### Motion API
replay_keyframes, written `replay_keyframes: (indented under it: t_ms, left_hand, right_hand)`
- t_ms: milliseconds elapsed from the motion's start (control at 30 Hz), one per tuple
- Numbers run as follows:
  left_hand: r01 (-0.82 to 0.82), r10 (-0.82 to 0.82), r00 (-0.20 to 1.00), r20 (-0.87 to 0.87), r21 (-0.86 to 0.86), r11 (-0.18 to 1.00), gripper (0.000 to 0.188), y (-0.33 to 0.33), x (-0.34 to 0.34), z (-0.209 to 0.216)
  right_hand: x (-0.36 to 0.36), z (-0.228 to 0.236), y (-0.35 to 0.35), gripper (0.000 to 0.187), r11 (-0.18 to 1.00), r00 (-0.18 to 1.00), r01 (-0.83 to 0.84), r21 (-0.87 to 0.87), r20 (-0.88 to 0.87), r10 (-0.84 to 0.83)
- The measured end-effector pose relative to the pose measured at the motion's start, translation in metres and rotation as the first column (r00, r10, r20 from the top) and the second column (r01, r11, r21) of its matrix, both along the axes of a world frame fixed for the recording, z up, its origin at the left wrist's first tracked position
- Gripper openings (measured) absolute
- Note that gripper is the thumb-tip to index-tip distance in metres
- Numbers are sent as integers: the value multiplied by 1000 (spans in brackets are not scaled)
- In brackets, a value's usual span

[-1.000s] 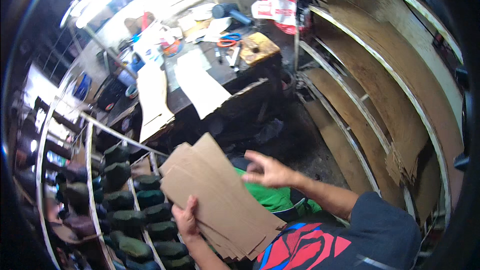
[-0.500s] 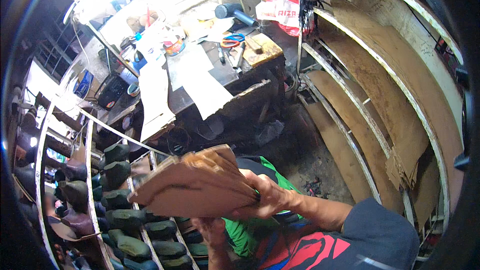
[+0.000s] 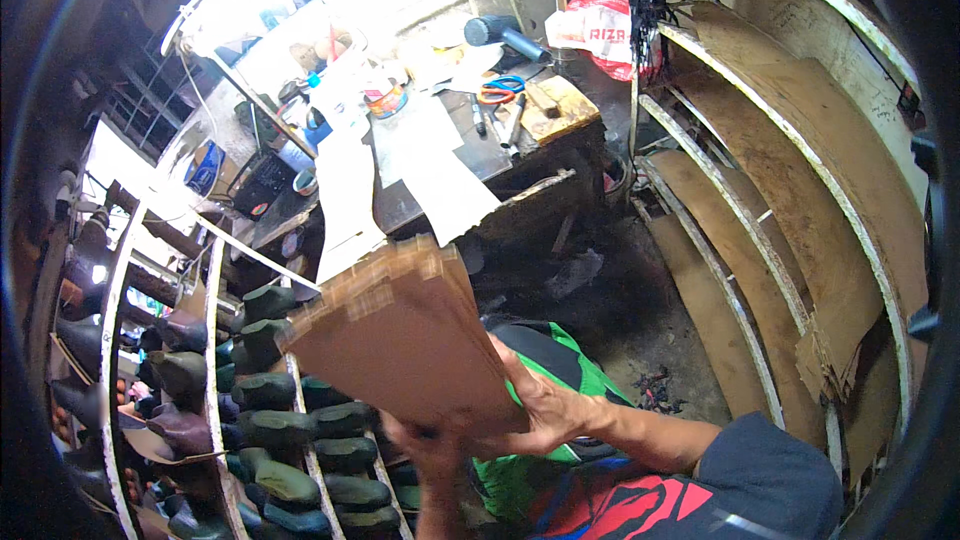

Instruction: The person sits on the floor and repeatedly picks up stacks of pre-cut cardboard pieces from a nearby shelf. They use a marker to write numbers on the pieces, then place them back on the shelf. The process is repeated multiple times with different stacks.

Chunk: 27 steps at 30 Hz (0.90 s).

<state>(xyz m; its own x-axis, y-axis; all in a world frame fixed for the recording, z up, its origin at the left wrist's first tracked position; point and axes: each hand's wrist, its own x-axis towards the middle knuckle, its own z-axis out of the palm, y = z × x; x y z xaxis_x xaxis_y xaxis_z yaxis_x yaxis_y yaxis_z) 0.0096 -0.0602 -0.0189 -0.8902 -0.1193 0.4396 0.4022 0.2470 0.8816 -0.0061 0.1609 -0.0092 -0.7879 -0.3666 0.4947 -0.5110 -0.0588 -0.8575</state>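
Observation:
Both my hands hold up a thick stack of brown cardboard sheets (image 3: 400, 355), tilted, with uneven layered edges toward the bench. My right hand (image 3: 545, 400) grips its right edge, with the thumb on the near face and the fingers partly hidden. Under the lower edge, my left hand (image 3: 425, 450) supports the stack; its fingers are shadowed and mostly covered by the sheets. Just beyond the stack, long white paper pieces (image 3: 440, 180) hang over the front edge of a cluttered workbench (image 3: 400, 212).
Orange-and-blue scissors (image 3: 502, 90), markers (image 3: 514, 122) and a dark hair dryer-like tool (image 3: 505, 37) lie on the bench. A rack at left holds several shoe lasts (image 3: 275, 428). Large brown sheets (image 3: 760, 150) fill a white-framed rack at right. A red-and-white plastic bag (image 3: 605, 32) stands behind.
The stack has turned more upright, its broad face now more toward me. My right hand has shifted along its edge. The whole view has swung slightly, moving the surroundings rightward.

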Motion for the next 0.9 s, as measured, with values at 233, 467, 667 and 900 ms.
replay_keyframes:
  t_ms: [233, 467, 667, 900]
  left_hand:
    - [54, -59, 994, 95, 52, 997, 73, -50, -205, 137]
    - [82, -186, 793, 580, 200, 976, 39, -109, -428, 122]
    - [143, 26, 967, 252, -626, 767, 29, -112, -490, 68]
    - [91, 130, 948, 290, -640, 763, 33, -108, -465, 100]
  right_hand:
    - [-7, -2, 74, 70, 959, 927, 281, 45, 245, -283]
    - [39, -66, 116, 43, 892, 719, 395, 221, 530, -449]
    - [68, -109, 131, 36, 857, 787, 393, 335, 360, -501]
    - [78, -110, 152, 33, 741, 786, 458, 491, 167, -595]
